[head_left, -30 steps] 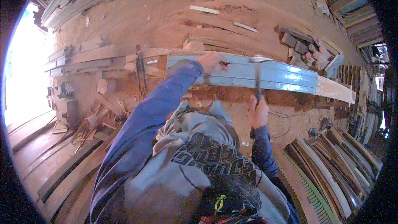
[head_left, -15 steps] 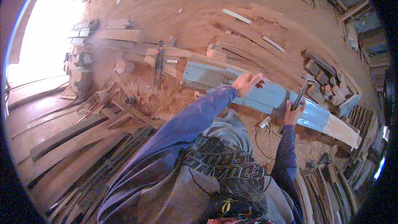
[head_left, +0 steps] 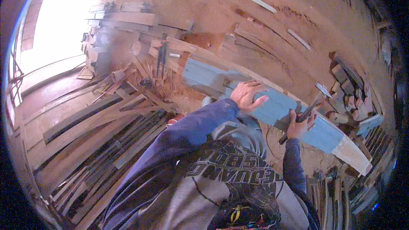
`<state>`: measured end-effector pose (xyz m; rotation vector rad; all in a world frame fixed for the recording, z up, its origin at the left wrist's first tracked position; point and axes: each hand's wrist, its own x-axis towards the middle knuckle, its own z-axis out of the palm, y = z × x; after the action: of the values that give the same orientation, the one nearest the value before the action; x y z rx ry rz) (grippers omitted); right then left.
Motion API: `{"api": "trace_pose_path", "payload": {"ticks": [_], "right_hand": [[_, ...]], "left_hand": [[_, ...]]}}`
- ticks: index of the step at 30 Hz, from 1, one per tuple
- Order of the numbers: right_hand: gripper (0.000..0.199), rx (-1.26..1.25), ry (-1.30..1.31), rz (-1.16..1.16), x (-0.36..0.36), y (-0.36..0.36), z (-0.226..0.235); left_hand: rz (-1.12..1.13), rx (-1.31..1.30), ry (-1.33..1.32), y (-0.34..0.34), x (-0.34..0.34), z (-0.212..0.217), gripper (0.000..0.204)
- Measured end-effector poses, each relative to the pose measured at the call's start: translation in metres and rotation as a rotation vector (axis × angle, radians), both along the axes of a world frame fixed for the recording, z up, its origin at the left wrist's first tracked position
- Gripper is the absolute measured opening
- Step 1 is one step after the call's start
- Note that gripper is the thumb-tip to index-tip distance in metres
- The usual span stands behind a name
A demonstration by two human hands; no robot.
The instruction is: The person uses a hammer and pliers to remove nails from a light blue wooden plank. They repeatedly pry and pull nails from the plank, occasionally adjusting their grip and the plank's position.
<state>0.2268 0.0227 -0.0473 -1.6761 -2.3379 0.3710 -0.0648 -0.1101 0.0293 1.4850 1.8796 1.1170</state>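
Observation:
My left hand (head_left: 248, 96) is over the blue-painted board (head_left: 277, 105), its fingers stretched and the thumb apart; nothing shows in its grasp. I cannot tell whether its palm touches the board. My right hand (head_left: 298, 126) is wrapped round the dark handle of a hammer (head_left: 309, 111), farther right above the same board. The handle's butt sticks out below my hand, and the upper end points to the far right. The board slants from upper left to lower right, with a bare pale end (head_left: 352, 155) at the right.
Long-handled pincers (head_left: 162, 55) lie at the bench's left end, near a small white piece (head_left: 174, 55). Stacked timber strips (head_left: 93, 145) cover the floor at the left. Wood offcuts (head_left: 351, 85) are piled at the far right. A white bucket (head_left: 119, 75) stands among scraps.
My left hand has gone from curled to spread fingers and come slightly lower. The hammer has tilted further to the right and lower in my right hand. The whole view has shifted.

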Motion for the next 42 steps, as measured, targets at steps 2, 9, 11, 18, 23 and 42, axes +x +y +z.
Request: {"api": "trace_pose_path", "payload": {"ticks": [2,9,11,18,23,42], "right_hand": [[0.07,-0.028,0.009,0.005,-0.002,-0.005,0.0],[0.06,0.014,0.034,0.025,-0.008,-0.013,0.004],[0.082,-0.032,-0.032,0.011,-0.009,-0.011,0.004],[0.093,-0.036,-0.024,0.013,-0.011,-0.018,0.008],[0.052,0.01,0.048,0.006,-0.015,-0.018,0.008],[0.089,-0.015,-0.043,-0.04,-0.016,0.0,-0.015]], "left_hand": [[-0.008,-0.014,0.044,-0.001,0.003,-0.004,0.041],[-0.007,-0.028,0.332,0.003,0.015,-0.012,0.049],[-0.03,-0.12,0.334,0.007,0.018,-0.015,0.057],[-0.027,-0.241,0.426,0.015,0.026,-0.023,0.079],[-0.042,-0.297,0.518,0.017,0.03,-0.031,0.085],[0.308,0.185,0.464,-0.067,-0.005,-0.019,0.02]]}}
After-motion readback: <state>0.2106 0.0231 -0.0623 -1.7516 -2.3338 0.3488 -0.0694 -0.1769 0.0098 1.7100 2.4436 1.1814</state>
